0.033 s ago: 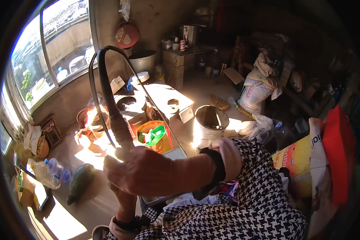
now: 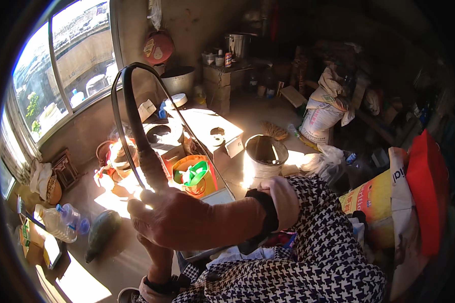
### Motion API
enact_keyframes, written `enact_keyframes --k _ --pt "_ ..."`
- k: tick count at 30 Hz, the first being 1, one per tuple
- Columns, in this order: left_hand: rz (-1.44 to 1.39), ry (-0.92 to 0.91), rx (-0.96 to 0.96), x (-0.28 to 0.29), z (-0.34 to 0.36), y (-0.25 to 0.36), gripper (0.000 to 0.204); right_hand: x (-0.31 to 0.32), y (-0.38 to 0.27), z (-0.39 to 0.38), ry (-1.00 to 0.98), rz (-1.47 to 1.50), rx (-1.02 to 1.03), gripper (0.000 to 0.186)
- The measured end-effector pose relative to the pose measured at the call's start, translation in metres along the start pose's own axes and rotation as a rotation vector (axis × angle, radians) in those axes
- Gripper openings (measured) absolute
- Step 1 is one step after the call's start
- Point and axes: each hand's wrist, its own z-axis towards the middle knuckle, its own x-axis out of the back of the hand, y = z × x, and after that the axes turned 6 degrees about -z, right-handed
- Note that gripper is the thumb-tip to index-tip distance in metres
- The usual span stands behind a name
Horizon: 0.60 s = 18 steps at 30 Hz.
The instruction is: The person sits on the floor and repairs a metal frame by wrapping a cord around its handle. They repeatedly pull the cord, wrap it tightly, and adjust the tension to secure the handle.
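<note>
A dark arched handle (image 2: pixel 130 103) rises out of my hands, its lower part bound with a brownish wrapping. Thin black strips run along it; one bends over the top and slants down toward my right forearm. My right hand (image 2: pixel 172 217) is closed around the wrapped lower end. Below it, my left hand (image 2: pixel 158 255) reaches up, close under the right one; its fingers are hidden behind the right hand, so its hold cannot be seen. A patterned black-and-white sleeve (image 2: pixel 318 222) covers my right arm. Whatever lies at the handle's foot is hidden.
A large green gourd-like thing (image 2: pixel 102 235) and clear plastic jugs (image 2: pixel 65 221) lie at left. Beyond the handle stand an orange bucket (image 2: pixel 202 184), a low white stove-like table (image 2: pixel 207 123) and a metal bucket (image 2: pixel 260 166). Sacks (image 2: pixel 321 118) and a red bag (image 2: pixel 425 192) stand at right.
The top of the arched handle sits slightly lower in the picture. Both hands keep nearly the same position, and the room has shifted a little with my head.
</note>
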Motion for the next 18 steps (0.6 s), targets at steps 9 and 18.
enact_keyframes --k 9,18 --pt "-0.272 0.008 0.098 0.011 -0.005 -0.019 0.008 -0.014 0.005 -0.011 -0.022 0.221 -0.019 0.008" --pt "0.101 -0.068 -0.052 0.007 -0.002 -0.023 0.013 -0.003 0.007 -0.009 -0.037 0.612 -0.007 0.014"
